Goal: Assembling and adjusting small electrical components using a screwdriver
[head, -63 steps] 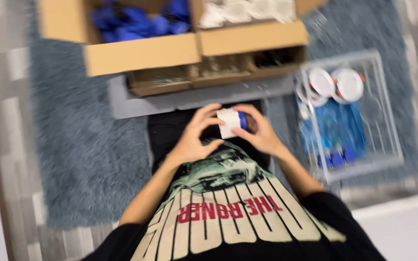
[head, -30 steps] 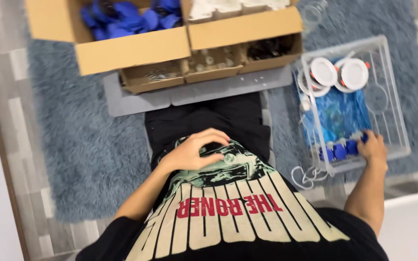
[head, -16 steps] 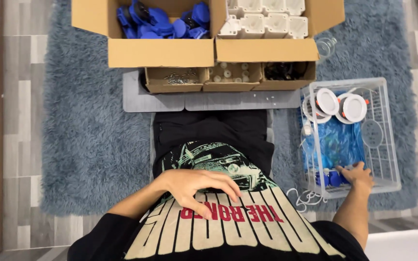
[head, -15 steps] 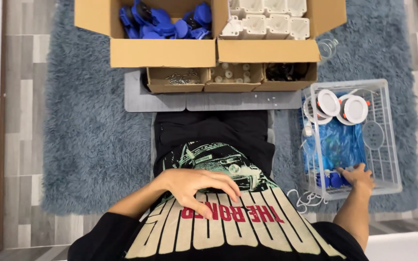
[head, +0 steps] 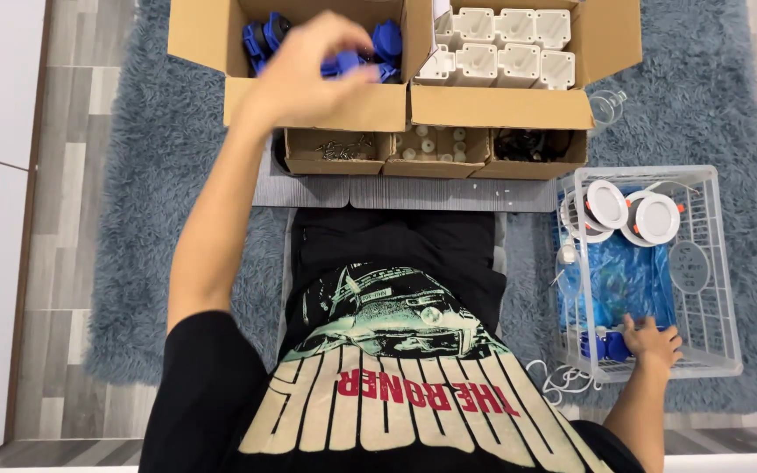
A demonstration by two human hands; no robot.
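Note:
My left hand (head: 304, 70) is stretched out over the open cardboard box (head: 308, 112) of blue plastic parts (head: 387, 39). Its fingers are bunched, with the tips at a blue piece; whether they grip it is unclear. My right hand (head: 652, 338) lies low in the near corner of the white wire basket (head: 722, 263), fingers loosely apart, touching small blue-and-white pieces (head: 602, 344). Two round white lamp fittings (head: 608, 203) and a blue plastic bag (head: 624, 276) also lie in the basket.
A second carton holds white moulded housings (head: 501, 44). Three small trays in front hold screws (head: 339, 151), white bits (head: 435, 144) and black parts (head: 527, 144). A grey mat (head: 396, 194) lies on a blue shag rug (head: 151, 219). A white cable (head: 562, 378) trails beside the basket.
My left hand has lifted off my lap and reached forward to the box of blue parts. My right hand has stayed in the basket's near corner.

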